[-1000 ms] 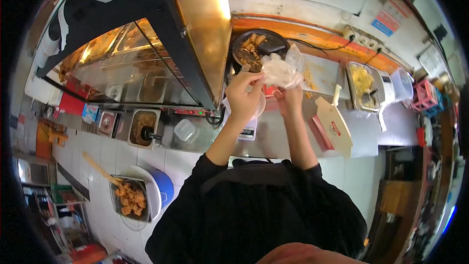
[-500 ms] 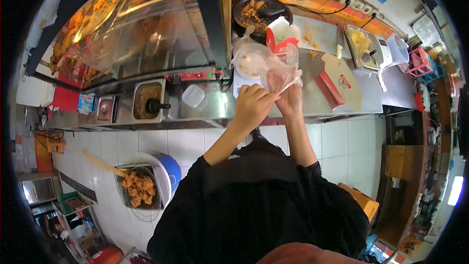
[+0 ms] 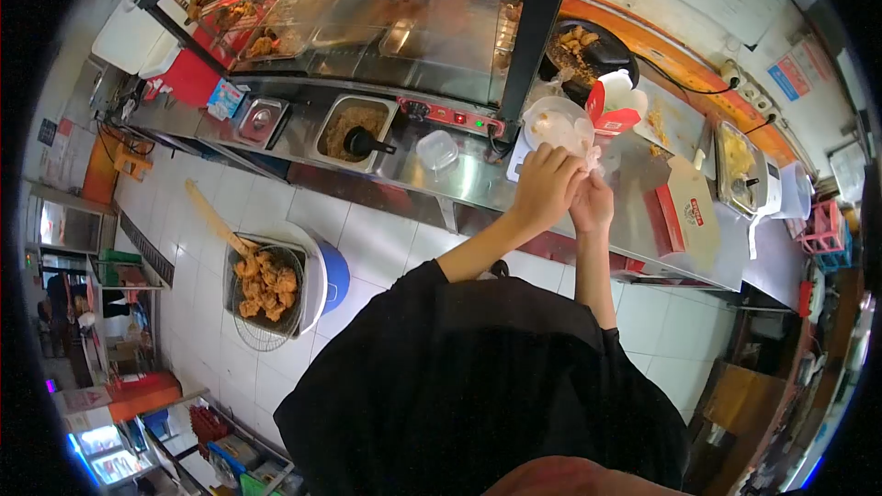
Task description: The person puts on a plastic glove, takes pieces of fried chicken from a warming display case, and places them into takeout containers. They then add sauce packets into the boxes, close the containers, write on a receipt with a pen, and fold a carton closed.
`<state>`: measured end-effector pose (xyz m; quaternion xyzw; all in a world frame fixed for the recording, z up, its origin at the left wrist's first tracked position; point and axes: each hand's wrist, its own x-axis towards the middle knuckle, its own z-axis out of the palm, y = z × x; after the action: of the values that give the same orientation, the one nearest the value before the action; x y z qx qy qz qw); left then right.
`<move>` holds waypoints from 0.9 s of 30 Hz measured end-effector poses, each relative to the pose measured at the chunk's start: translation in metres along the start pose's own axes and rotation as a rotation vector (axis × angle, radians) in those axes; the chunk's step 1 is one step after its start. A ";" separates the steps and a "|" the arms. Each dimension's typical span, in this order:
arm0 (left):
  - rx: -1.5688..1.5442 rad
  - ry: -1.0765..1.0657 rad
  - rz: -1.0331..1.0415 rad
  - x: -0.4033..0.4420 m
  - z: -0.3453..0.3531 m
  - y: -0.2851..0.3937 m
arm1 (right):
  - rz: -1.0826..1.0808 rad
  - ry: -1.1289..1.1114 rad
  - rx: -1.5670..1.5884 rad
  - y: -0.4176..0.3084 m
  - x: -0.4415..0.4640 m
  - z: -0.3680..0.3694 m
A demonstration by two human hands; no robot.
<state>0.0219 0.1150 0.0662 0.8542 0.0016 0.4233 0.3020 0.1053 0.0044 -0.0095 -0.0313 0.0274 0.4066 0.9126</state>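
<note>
Over the steel counter my left hand [image 3: 544, 191] and my right hand [image 3: 591, 205] meet, fingers closed on the crumpled clear plastic bag [image 3: 593, 162]. Just beyond them a clear round bowl [image 3: 557, 125] rests on a white scale [image 3: 517, 158]. Behind the bag stands an open red and white paper box [image 3: 614, 110]. To the right of my right hand lies a flat cream and red carton [image 3: 691, 216]. A black stone mortar [image 3: 588, 60] with fried pieces is at the back.
A glass display case [image 3: 404, 46] of fried food stands at the back left. Before it are a metal tub with a black-handled scoop [image 3: 356, 129] and a clear container [image 3: 436, 150]. Fried chicken [image 3: 266, 285] fills a basket on the floor. A knife [image 3: 700, 154] lies at the right.
The view has turned toward the left, so the counter appears farther right. The bag, earlier spread out and puffed, is now bunched small between my hands, which have drawn together.
</note>
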 end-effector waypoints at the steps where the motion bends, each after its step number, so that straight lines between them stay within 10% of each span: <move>1: -0.012 -0.011 0.025 -0.001 0.001 0.002 | 0.013 -0.107 0.005 -0.003 0.006 -0.005; 12: 0.061 -0.069 0.095 -0.003 0.026 -0.003 | -0.168 -0.251 -0.190 -0.020 0.031 -0.003; 27: -0.013 -0.077 0.054 -0.004 0.031 -0.002 | -0.181 0.156 -0.247 -0.004 0.022 0.041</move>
<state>0.0427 0.0998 0.0481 0.8676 -0.0357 0.3979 0.2960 0.1242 0.0211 0.0296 -0.1769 0.0453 0.3193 0.9299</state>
